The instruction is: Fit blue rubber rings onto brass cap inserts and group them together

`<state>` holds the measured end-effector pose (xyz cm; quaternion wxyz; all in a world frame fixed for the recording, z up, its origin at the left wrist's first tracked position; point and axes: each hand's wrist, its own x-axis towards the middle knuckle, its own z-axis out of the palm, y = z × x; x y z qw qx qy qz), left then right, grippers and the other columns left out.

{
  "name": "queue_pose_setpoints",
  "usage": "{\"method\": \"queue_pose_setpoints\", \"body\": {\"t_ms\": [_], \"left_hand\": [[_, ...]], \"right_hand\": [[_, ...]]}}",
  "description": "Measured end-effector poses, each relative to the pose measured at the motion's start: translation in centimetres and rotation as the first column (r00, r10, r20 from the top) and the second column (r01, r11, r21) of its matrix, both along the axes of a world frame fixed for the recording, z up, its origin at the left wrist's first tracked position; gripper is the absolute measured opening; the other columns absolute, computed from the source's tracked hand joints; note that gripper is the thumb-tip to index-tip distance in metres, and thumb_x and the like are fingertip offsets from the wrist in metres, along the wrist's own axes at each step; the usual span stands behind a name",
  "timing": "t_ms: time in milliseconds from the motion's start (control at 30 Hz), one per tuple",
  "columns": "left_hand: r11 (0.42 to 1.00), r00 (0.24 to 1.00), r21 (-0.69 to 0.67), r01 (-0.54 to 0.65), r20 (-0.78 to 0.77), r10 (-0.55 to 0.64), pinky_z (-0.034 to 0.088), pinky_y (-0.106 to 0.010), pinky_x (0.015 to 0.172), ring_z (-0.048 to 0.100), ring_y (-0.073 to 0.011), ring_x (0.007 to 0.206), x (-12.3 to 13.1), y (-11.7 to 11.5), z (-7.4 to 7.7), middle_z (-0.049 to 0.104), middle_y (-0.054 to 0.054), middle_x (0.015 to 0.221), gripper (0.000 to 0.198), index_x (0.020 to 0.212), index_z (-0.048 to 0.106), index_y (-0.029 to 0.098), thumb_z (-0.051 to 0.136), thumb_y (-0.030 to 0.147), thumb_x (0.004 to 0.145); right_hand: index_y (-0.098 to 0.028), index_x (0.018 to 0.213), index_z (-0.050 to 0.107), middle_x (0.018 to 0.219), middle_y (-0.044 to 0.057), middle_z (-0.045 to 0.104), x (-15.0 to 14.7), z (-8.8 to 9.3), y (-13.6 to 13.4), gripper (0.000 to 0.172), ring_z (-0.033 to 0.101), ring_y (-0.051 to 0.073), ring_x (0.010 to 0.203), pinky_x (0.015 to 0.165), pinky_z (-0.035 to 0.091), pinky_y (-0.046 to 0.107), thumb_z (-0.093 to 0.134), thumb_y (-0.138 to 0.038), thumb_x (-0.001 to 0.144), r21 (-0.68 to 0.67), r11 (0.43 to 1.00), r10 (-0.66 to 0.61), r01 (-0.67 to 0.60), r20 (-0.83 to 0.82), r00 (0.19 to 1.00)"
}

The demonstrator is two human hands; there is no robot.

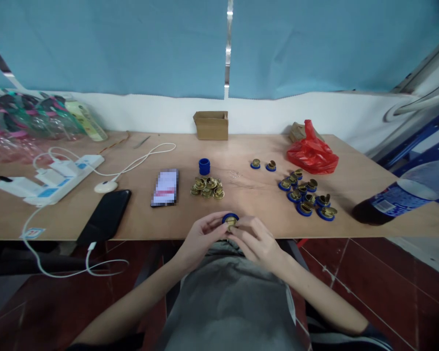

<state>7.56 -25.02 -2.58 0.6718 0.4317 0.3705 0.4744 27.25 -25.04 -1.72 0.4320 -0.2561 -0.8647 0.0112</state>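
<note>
Close to my body, at the table's front edge, a blue ring with a brass-coloured metal piece in it (230,220) is between my hands. My left hand (204,238) grips its left side with thumb and fingers. From the right, my right hand (258,240) pinches the brass piece at the ring's lower right. Beyond them lies a pile of loose brass pieces (207,187), with a stack of blue rings (204,166) just behind it. Several blue rings with brass pieces in them (304,195) are spread at the right, and a similar one (255,164) sits farther back.
A phone (165,187), a black phone (105,216) and a white power strip (64,180) with cables occupy the left. Plastic bottles (29,124) stand behind. A cardboard box (211,126) is at the back, a red bag (312,152) and a tilted drink bottle (395,197) at the right.
</note>
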Motion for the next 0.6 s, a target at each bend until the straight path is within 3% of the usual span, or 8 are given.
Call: {"method": "queue_pose_setpoints", "body": {"t_ms": [100, 300, 500, 600], "left_hand": [[0.994, 0.996, 0.093, -0.050, -0.067, 0.057, 0.058, -0.040, 0.101, 0.072, -0.0267, 0.115, -0.2, 0.1, 0.1, 0.075, -0.014, 0.124, 0.047, 0.121, 0.070, 0.016, 0.080, 0.040, 0.083], [0.966, 0.982, 0.252, -0.050, -0.165, 0.094, 0.057, -0.040, 0.106, 0.072, -0.0258, 0.116, 0.0, -0.5, 0.8, 0.076, -0.012, 0.122, 0.037, 0.118, 0.071, 0.017, 0.077, 0.033, 0.085], [0.942, 0.983, 0.335, -0.007, -0.168, 0.067, 0.059, -0.040, 0.103, 0.073, -0.0248, 0.114, 0.3, -1.2, 0.5, 0.076, -0.011, 0.123, 0.034, 0.119, 0.070, 0.019, 0.074, 0.028, 0.087], [0.921, 0.965, 0.389, 0.013, -0.245, 0.090, 0.060, -0.041, 0.103, 0.071, -0.0270, 0.118, 0.3, -1.2, 0.3, 0.074, -0.012, 0.128, 0.040, 0.122, 0.070, 0.020, 0.078, 0.027, 0.083]], "right_hand": [[-0.023, 0.123, 0.064, 0.108, 0.010, 0.068, 0.0, 0.1, 0.0, 0.028, 0.068, 0.024, 0.101, 0.086, 0.061, 0.040, 0.059, -0.013, 0.097, -0.060, 0.997, 0.040, -0.046, -0.092, 0.995], [-0.023, 0.128, 0.059, 0.110, 0.009, 0.065, 0.1, 0.6, 0.1, 0.032, 0.066, 0.023, 0.103, 0.088, 0.060, 0.039, 0.065, -0.019, 0.097, -0.257, 0.966, -0.072, 0.020, -0.194, 0.978], [-0.023, 0.125, 0.058, 0.107, 0.009, 0.064, -0.3, -0.1, 0.0, 0.029, 0.066, 0.022, 0.098, 0.082, 0.061, 0.037, 0.062, -0.014, 0.098, -0.204, 0.978, -0.077, 0.030, -0.228, 0.971], [-0.023, 0.127, 0.056, 0.107, 0.009, 0.065, -0.5, -0.5, -0.2, 0.033, 0.067, 0.023, 0.099, 0.082, 0.061, 0.037, 0.062, -0.012, 0.097, -0.152, 0.987, -0.094, 0.059, -0.233, 0.968]]}}
